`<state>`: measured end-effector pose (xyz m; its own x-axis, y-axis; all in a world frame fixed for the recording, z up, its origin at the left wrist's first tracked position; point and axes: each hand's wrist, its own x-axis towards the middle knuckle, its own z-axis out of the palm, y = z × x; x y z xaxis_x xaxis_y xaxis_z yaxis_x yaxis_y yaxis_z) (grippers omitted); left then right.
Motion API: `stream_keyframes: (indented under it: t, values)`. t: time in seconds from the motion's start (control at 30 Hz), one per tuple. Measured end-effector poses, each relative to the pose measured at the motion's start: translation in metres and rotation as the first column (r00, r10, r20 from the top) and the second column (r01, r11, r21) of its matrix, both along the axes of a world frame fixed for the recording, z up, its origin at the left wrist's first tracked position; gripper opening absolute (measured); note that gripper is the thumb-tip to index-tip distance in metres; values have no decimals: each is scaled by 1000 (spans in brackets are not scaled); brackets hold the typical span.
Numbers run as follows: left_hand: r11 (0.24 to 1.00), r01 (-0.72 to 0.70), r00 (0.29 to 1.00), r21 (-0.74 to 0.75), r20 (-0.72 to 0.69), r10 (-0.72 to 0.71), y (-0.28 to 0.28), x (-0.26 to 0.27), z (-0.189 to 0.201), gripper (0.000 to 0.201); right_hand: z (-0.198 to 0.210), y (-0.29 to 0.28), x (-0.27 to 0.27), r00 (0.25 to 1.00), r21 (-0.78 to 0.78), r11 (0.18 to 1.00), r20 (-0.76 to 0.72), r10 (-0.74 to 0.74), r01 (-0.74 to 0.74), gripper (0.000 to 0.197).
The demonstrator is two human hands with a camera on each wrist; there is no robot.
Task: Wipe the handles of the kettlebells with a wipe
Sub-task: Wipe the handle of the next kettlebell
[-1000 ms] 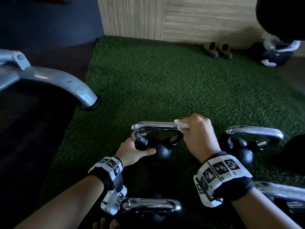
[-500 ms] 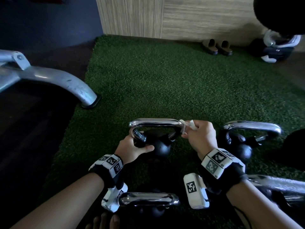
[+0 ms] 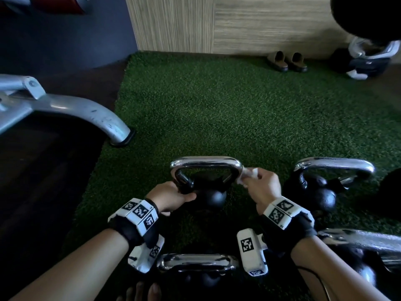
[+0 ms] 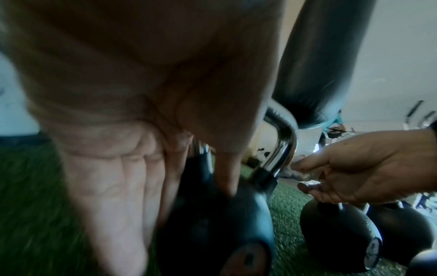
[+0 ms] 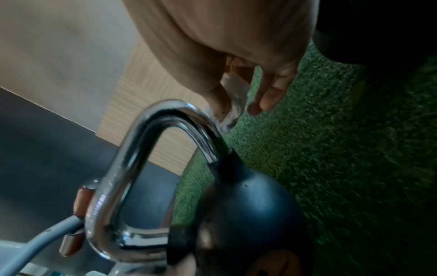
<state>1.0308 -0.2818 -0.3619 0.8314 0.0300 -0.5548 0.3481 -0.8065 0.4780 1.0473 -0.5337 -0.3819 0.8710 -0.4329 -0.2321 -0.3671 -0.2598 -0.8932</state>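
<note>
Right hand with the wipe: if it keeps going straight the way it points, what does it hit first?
Most likely the chrome handle of the middle kettlebell: the right hand points left at its right corner, with the wipe already against the metal. Exact contact depth is unclear.

Colours around the kettlebells

The kettlebell (image 3: 211, 196) is black with a shiny chrome handle (image 3: 206, 162); the wipe (image 3: 249, 173) is white, the artificial turf (image 3: 238, 109) dark green, the wrist bands (image 3: 141, 211) black-and-white patterned.

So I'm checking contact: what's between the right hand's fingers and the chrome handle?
The white wipe: the right hand pinches it against the handle at its right bend, plainest in the right wrist view.
</note>
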Motion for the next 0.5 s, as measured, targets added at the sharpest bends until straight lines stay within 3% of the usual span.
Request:
stream_keyframes:
  t: [0.07, 0.17, 0.3, 0.4, 0.5]
  values:
    - [996, -41, 999, -77, -33, 39, 6, -1, 14, 28, 21, -3, -2, 990, -35, 997, 123, -63, 68, 14]
    - [918, -105, 990, -382, 47, 133, 8, -6, 51, 14, 64, 1, -5, 962, -11, 1000, 272, -13, 17, 2]
    - [706, -67, 961, -705, 144, 236, 1, -9, 103, 28, 106, 26, -18, 890, 31, 961, 388, 241, -274, 15]
    - [521, -125, 957, -844, 36, 288, -4, -8, 118, 39, 121, 45, -28, 824, 55, 911, 450, 344, -410, 22]
    - [447, -94, 979, -890, 0, 205, -10, -11, 114, 45, 122, 53, -27, 788, -20, 895, 465, 402, -445, 23]
